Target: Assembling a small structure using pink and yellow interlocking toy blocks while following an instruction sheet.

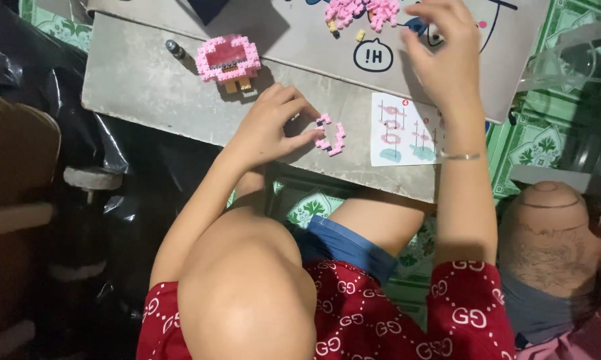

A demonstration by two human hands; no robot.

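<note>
My left hand (274, 127) rests on the grey tabletop (134, 87), and its fingertips pinch the left edge of a small curved piece of pink mini bricks (332, 137) lying flat there. My right hand (440, 57) reaches further back over a white cartoon sheet (300, 33), fingers curled beside a loose heap of pink bricks (360, 12). Whether those fingers hold a brick is hidden. A thin bracelet circles my right wrist.
A finished pink block figure (228, 60) with a red middle and tan feet lies at the back left, next to a small dark cylinder (175, 48). A printed instruction leaflet (404, 130) lies by my right forearm. Black bags sit on the left, a brown pot (547, 233) on the right.
</note>
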